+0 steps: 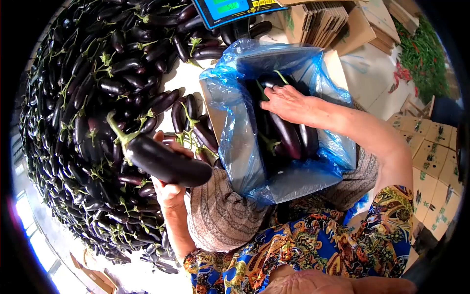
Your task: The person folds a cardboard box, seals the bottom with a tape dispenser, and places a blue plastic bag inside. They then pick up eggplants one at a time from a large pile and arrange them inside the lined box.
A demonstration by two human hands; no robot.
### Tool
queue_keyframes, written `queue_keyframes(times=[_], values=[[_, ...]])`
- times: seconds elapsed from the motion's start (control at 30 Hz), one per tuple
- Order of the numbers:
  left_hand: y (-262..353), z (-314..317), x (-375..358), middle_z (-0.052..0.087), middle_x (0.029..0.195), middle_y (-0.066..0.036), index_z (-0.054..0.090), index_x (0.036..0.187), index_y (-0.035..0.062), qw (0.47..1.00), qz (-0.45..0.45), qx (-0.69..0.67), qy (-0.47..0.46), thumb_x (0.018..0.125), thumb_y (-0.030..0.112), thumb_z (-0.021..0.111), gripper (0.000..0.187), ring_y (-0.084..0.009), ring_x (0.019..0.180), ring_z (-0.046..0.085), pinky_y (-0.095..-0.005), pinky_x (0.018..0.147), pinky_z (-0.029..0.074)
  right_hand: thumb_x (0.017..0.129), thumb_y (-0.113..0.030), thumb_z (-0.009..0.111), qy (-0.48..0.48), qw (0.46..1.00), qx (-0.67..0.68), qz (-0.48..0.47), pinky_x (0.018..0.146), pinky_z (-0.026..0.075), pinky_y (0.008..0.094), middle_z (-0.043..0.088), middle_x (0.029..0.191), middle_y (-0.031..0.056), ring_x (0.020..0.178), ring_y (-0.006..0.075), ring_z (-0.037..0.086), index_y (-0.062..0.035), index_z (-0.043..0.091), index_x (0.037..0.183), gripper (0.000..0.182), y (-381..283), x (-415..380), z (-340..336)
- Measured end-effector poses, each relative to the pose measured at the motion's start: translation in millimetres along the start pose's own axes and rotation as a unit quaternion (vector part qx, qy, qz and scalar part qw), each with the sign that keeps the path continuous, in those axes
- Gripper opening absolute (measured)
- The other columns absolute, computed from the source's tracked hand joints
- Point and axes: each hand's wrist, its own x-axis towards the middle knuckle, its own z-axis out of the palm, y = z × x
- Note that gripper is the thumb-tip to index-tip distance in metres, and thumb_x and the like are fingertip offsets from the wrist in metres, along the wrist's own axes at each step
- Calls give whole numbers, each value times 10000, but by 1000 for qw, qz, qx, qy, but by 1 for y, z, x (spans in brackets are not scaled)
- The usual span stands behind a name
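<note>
My left hand is wrapped round a large, dark purple eggplant. The eggplant is held in the air left of the box, its green stem pointing to the upper left. My right hand reaches down into a cardboard box lined with a blue plastic bag. Its fingers are curled over the end of an eggplant lying in the box; the fingertips are partly hidden. Several eggplants lie side by side in there, some with green stems showing.
A big heap of eggplants spreads over the left side, with loose ones reaching the box. Behind the box stands a digital scale. Folded cardboard is stacked at the back. At the right are green and red peppers and stacked cartons.
</note>
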Motion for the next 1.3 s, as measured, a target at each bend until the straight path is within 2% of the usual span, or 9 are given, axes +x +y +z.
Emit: queue_keyframes(times=[0.07, 0.13, 0.23, 0.33, 0.5, 0.83, 1.1, 1.2, 1.3], values=[[4, -1, 8, 567, 1105, -135, 294, 1412, 9, 996, -55, -50, -55, 577, 305, 890, 1068, -289, 972, 604, -395, 861, 513, 881, -105, 424, -94, 995, 22, 3, 887, 435, 366, 561, 1155, 204, 1040, 293, 554, -73, 574, 1204, 358, 3, 7, -27], [13, 24, 9, 562, 1093, -151, 360, 1350, -26, 995, -100, 21, -13, 577, 375, 872, 1010, -285, 988, 609, -398, 849, 525, 854, -121, 446, 225, 946, -215, -89, 810, 428, 327, 567, 997, 140, 885, 234, 535, -46, 567, 1220, 393, 21, -3, 26], [20, 53, 17, 565, 1126, -153, 368, 1352, -52, 984, -162, 65, -26, 591, 345, 825, 973, -259, 985, 609, -381, 894, 505, 847, -82, 466, 84, 985, -142, -57, 865, 432, 331, 565, 1051, 174, 963, 239, 547, 19, 535, 1238, 409, 15, -5, -1], [23, 70, 18, 576, 1176, -180, 348, 1373, -50, 954, -219, 204, -37, 588, 366, 798, 996, -287, 1049, 597, -394, 932, 490, 856, -63, 482, 262, 951, -137, -92, 912, 427, 371, 540, 1154, 199, 1013, 279, 552, 44, 488, 1269, 427, 22, -14, 0], [-16, 111, 30, 564, 1161, -175, 305, 1420, 20, 939, -293, 155, -90, 825, 204, 612, 694, -289, 1002, 606, -397, 928, 476, 823, -28, 536, -55, 993, 92, 57, 869, 435, 399, 538, 1126, 181, 1046, 323, 538, -10, 449, 1351, 535, 30, -9, 4], [-103, 119, 78, 470, 1308, -207, 120, 1484, 4, 934, -275, 211, -92, 812, 133, 611, 842, -294, 1173, 489, -338, 1014, 386, 744, -82, 623, -15, 995, 85, 56, 815, 472, 413, 586, 1017, 128, 985, 298, 575, -22, 567, 1085, 351, 34, -10, 10], [-154, 105, 96, 485, 1239, -339, 133, 1444, -39, 790, -137, 579, -151, 827, 308, 663, 884, -505, 1126, 506, -457, 981, 425, 743, -37, 593, -108, 983, 117, 94, 915, 456, 409, 557, 1117, 132, 1128, 297, 520, -4, 492, 1293, 560, 24, -2, -11], [-153, 103, 86, 547, 1155, -315, 419, 1318, -53, 726, -19, 674, -136, 863, 222, 599, 562, -449, 1027, 589, -445, 903, 487, 754, -44, 575, -85, 985, 118, 92, 920, 455, 415, 551, 1148, 147, 1127, 317, 524, -9, 503, 1287, 540, 24, -4, -8], [-152, 93, 124, 576, 1119, -279, 647, 999, -23, 481, 58, 806, -340, 850, 155, 562, 248, -361, 945, 641, -410, 809, 537, 765, -59, 547, -118, 978, 130, 111, 923, 456, 420, 549, 1190, 174, 1128, 339, 534, -16, 511, 1286, 524, 28, 3, -3]])
